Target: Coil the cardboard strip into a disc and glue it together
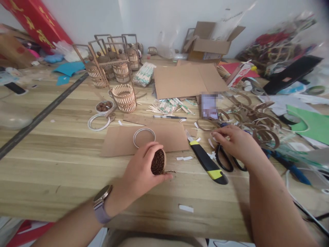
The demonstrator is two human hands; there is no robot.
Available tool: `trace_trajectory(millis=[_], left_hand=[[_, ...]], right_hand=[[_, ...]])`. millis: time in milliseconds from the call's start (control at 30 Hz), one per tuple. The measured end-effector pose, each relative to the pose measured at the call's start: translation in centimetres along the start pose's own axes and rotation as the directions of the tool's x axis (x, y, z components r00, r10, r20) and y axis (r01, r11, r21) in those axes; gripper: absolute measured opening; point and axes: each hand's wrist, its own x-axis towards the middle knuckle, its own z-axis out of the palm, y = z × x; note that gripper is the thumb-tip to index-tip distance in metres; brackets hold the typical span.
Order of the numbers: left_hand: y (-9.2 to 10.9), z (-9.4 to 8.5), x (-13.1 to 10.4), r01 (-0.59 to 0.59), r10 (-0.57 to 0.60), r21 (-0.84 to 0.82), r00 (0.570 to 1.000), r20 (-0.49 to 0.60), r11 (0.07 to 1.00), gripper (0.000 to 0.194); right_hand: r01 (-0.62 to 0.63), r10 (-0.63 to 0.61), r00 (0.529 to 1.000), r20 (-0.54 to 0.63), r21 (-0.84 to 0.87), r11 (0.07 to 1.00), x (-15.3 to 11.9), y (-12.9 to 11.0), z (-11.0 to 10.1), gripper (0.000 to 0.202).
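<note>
My left hand [140,168] is wrapped round a tightly coiled roll of corrugated cardboard [158,162], its spiral end turned to the right. Beneath that hand lies a flat cardboard piece [120,140] with a white tape ring [134,138] on it. My right hand [235,142] reaches over black-handled scissors [224,161], thumb and fingers pinched together. What sits in that pinch is too small to tell. Between the hands rests a black and yellow utility knife [207,161], its blade end pointing away from me.
Brown cardboard strips [262,120] are piled to the right. Several slatted stick baskets [124,99] stand at the back left, near a bowl of brown balls [104,107]. Large cardboard sheets [187,80] and an open carton [209,46] lie behind. White paper scraps [186,208] dot the table.
</note>
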Motion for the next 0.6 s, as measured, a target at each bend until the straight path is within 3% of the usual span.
trace_trajectory(millis=[200,400,600], left_hand=[[0.2,-0.3,0.2,0.035,-0.034,-0.061,0.999,0.016,0.998,0.072],[0.3,-0.3,0.2,0.04,-0.038,-0.076,0.999,0.025,0.996,0.072],[0.3,-0.3,0.1,0.049,-0.047,-0.084,0.999,0.025,0.995,0.072]], right_hand=[[-0.011,0.02,0.988,-0.151,0.06,0.998,-0.2,-1.3,-0.6,0.023],[-0.183,0.191,0.966,-0.173,0.061,0.981,-0.2,-2.2,-1.0,0.018],[-0.154,0.15,0.977,-0.151,-0.014,0.988,-0.3,-2.4,-0.6,0.03]])
